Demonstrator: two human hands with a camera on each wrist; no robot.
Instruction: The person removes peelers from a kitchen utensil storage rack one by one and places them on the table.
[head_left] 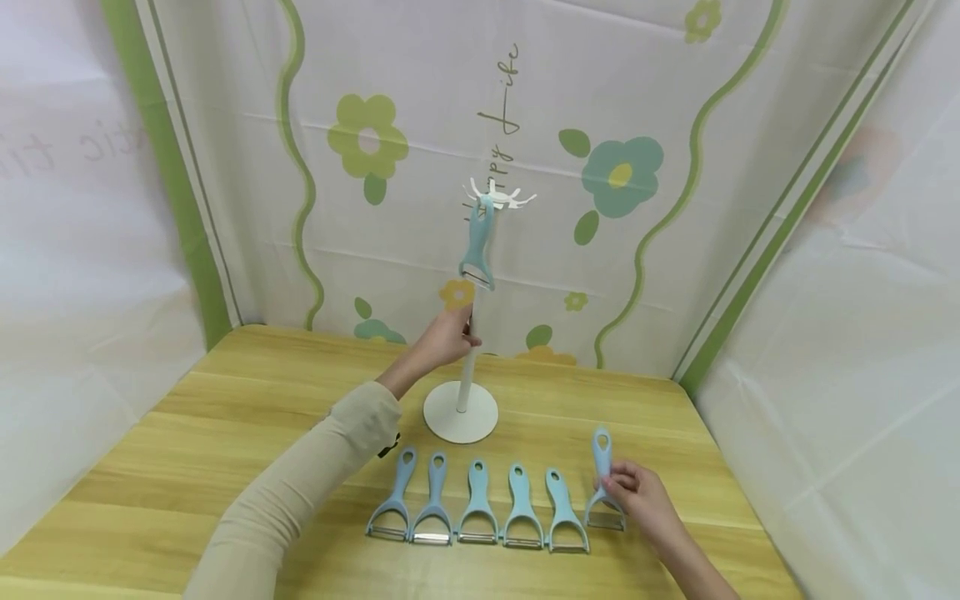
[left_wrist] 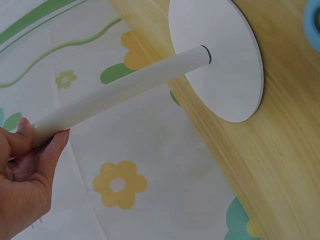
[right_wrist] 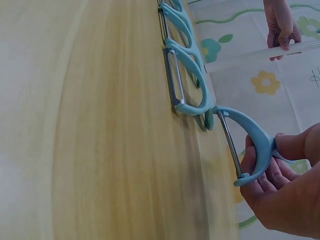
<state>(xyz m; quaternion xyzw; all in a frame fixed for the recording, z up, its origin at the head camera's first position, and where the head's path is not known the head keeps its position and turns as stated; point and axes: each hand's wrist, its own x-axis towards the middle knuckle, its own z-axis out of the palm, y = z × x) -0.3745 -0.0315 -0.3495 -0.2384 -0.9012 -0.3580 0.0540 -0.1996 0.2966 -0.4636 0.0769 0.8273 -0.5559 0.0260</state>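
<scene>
My left hand [head_left: 448,335] grips the white pole [left_wrist: 115,95] of a rack on a round base [head_left: 461,425]. From one of the hooks [head_left: 501,197] at its top hangs a light blue peeler [head_left: 478,242], above that hand. At the right my right hand [head_left: 637,500] pinches another blue peeler [head_left: 602,458] by its handle, with the blade end toward me. In the right wrist view this peeler [right_wrist: 257,137] shows its metal blade and curved frame, with fingers behind it.
Several blue peelers [head_left: 477,500] lie in a row on the wooden table [head_left: 262,433], handles pointing away from me. A printed curtain [head_left: 420,250] rises behind the table, with pale cloth [head_left: 847,333] at the sides.
</scene>
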